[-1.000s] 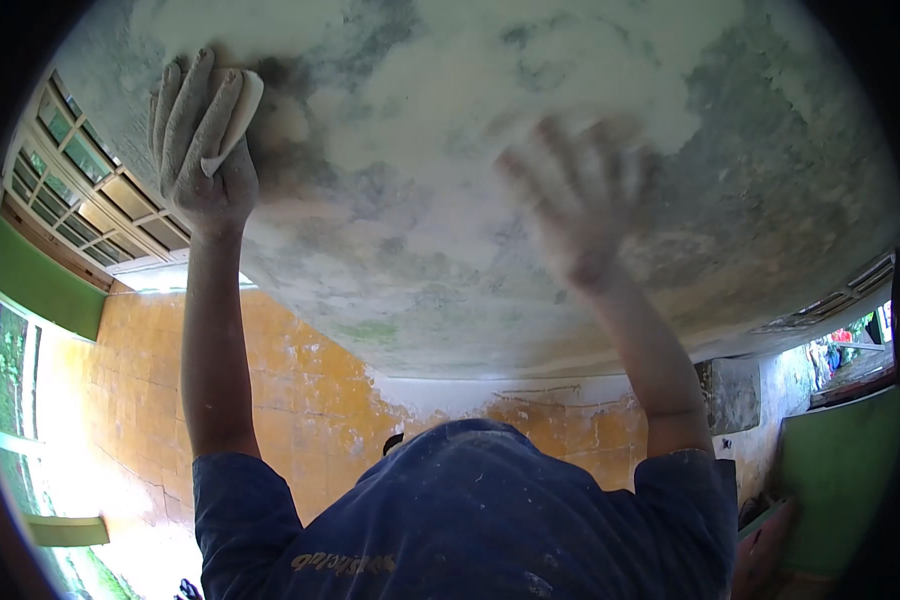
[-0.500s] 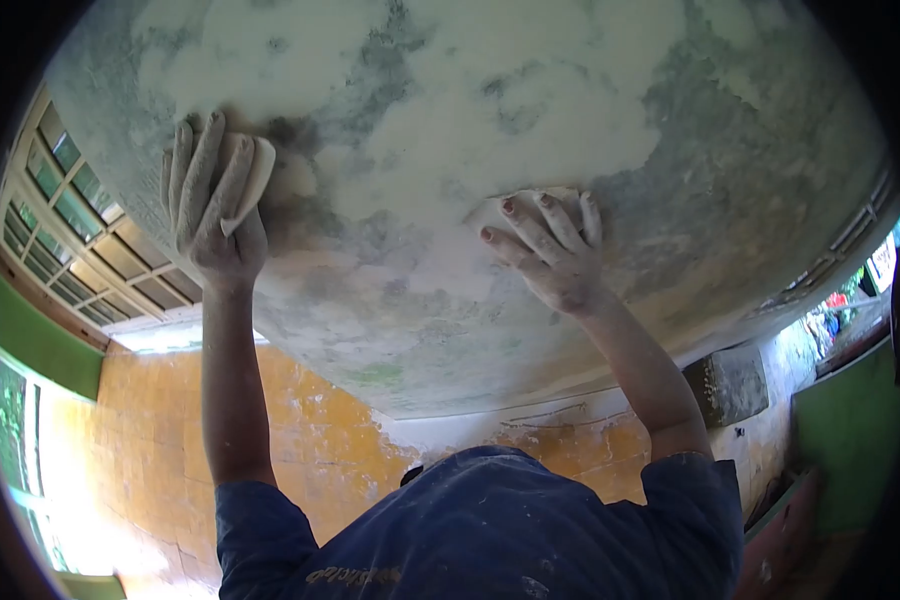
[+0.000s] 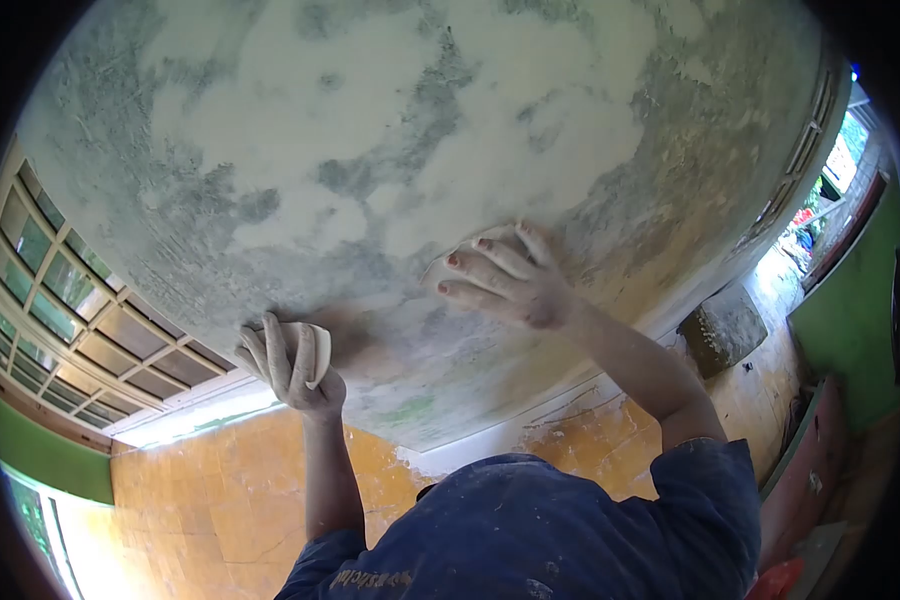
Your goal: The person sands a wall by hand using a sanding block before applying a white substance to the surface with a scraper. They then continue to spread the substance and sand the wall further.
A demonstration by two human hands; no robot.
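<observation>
My left hand (image 3: 305,378), coated in white dust, presses against the patchy grey-and-white plastered wall (image 3: 330,140). A pale, curved sheet that looks like sandpaper (image 3: 322,352) is gripped in it, with one edge sticking out past the fingers. Higher up and to the right, my right hand (image 3: 510,285) lies against the same wall with its dusty fingers bent slightly. Beneath those fingers is another pale sheet of sandpaper (image 3: 434,270), mostly covered by the hand.
A window grille with glass panes (image 3: 80,305) stands at the left. Orange floor tiles (image 3: 220,495), smeared with white, run below the wall. A grey block (image 3: 735,328) sits at the wall's right end, near a green wall (image 3: 850,330) and a reddish board (image 3: 808,470).
My left hand has moved down the wall and to the right with its sheet. My right hand has shifted left and slightly lower. The view has tilted a little.
</observation>
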